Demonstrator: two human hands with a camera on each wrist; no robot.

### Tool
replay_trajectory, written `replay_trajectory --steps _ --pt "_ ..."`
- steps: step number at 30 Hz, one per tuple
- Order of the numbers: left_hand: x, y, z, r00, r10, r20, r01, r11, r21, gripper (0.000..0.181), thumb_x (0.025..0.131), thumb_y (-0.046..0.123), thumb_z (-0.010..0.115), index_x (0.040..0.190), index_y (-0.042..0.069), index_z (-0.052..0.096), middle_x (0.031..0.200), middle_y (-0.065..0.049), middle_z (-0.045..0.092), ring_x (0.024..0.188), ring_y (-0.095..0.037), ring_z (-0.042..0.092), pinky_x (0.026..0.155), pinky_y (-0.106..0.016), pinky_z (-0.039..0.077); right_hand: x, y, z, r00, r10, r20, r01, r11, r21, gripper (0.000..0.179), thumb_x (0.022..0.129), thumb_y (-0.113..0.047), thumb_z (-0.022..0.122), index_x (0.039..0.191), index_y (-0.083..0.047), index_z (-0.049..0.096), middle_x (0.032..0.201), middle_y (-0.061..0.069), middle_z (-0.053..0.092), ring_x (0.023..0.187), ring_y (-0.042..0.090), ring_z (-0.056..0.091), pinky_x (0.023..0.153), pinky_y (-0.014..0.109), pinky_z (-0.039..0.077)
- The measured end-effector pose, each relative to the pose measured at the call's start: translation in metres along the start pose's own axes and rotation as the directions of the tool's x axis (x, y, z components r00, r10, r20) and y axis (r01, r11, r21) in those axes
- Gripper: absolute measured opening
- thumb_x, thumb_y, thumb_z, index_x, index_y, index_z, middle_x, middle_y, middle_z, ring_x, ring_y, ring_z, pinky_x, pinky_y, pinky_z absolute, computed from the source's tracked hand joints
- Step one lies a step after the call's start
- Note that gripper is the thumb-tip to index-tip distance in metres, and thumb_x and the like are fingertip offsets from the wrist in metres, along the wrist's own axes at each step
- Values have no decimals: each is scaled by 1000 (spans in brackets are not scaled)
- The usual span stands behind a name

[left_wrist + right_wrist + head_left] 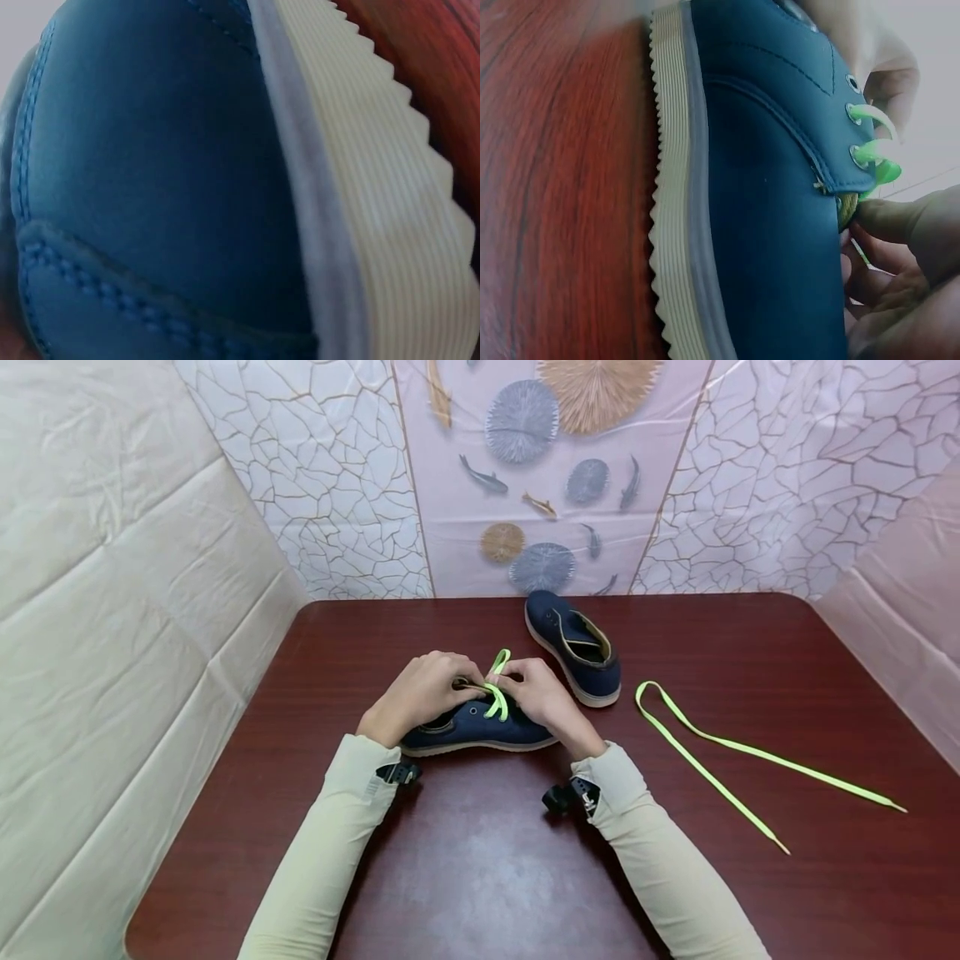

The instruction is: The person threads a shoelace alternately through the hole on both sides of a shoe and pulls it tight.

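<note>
A dark blue shoe (480, 735) sits upright on the table, its toe toward the right. Bright yellow-green shoelace (497, 703) runs through its eyelets, and one loop stands up above. My left hand (423, 692) comes over the shoe's opening, thumb and fingers gripping the edge beside the laces. From the other side, my right hand (538, 695) pinches the lace low on the lacing, close to the tongue. In the right wrist view, two lace strands (874, 154) emerge from eyelets. Only the shoe's side and ridged sole (390, 187) fill the left wrist view; the fingers are hidden there.
A second blue shoe (573, 647), with no lace showing, stands behind and to the right. Another yellow-green shoelace (712, 739) lies folded in a bend on the right of the reddish-brown table (480, 877). Patterned cloth (337, 485) rises behind the table.
</note>
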State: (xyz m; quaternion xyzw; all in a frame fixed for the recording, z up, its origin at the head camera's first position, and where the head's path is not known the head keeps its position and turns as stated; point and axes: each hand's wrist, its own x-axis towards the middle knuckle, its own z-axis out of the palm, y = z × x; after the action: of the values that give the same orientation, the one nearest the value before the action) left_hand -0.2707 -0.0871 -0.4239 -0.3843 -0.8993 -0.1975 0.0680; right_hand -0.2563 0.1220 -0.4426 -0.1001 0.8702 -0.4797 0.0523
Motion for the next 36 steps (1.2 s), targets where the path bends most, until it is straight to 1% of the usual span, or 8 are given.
replay_trajectory --steps 3,8,21,26,29,32,34,36 --pt "-2 -1 -2 1000 -4 22 4 1000 -10 10 97 22 79 105 18 84 103 6 77 95 -15 72 84 -39 58 0 -1 3 1000 -14 -5 14 1000 -10 21 106 -16 65 111 -1 79 105 8 75 90 16 58 79 28 42" --pt "-3 -2 -3 999 13 41 -14 1000 22 13 99 22 77 110 19 83 107 4 77 101 -18 71 88 -42 57 -1 -1 1 1000 -8 14 8 1000 -26 23 108 -15 61 117 -2 78 111 11 76 90 18 58 78 29 43" --pt "-3 -6 -3 997 68 -20 -67 995 75 13 99 26 77 108 20 84 102 5 77 97 -15 71 81 -39 58 0 -2 -2 999 -24 26 22 998 63 25 109 -17 61 117 0 78 113 13 76 91 16 57 80 30 44" --pt "-2 -7 -3 997 68 -20 -67 996 66 12 98 26 78 107 20 84 100 5 77 94 -15 71 79 -39 58 0 -3 -3 999 -28 25 27 998 55 25 109 -16 62 115 1 78 106 12 75 84 17 51 77 31 41" --pt "-2 -8 -3 998 58 -14 -57 997 57 11 99 26 78 107 21 84 102 6 77 96 -15 72 79 -40 58 1 -2 -1 998 -1 -66 4 999 42 24 107 -18 64 111 0 79 98 11 73 77 17 52 70 28 41" --pt "-2 -8 -2 999 50 -11 -50 998 47 11 99 26 77 107 22 83 104 7 77 98 -16 72 79 -40 59 0 -3 2 974 33 -224 1 989 151 22 107 -18 64 112 0 77 98 16 72 76 23 62 63 23 47" --pt "-2 -8 -1 999 48 -10 -48 998 44 10 99 25 77 106 22 83 104 7 77 98 -15 72 79 -40 59 -1 -4 4 949 12 -316 80 957 277 22 108 -16 63 114 2 73 104 22 73 79 28 68 61 22 52" --pt "-2 -8 -1 999 49 -11 -49 998 45 10 99 25 77 106 23 83 104 7 77 98 -15 72 80 -40 59 -1 -4 5 931 -52 -362 197 905 378 22 109 -14 60 117 4 70 108 25 72 80 29 69 62 22 55"
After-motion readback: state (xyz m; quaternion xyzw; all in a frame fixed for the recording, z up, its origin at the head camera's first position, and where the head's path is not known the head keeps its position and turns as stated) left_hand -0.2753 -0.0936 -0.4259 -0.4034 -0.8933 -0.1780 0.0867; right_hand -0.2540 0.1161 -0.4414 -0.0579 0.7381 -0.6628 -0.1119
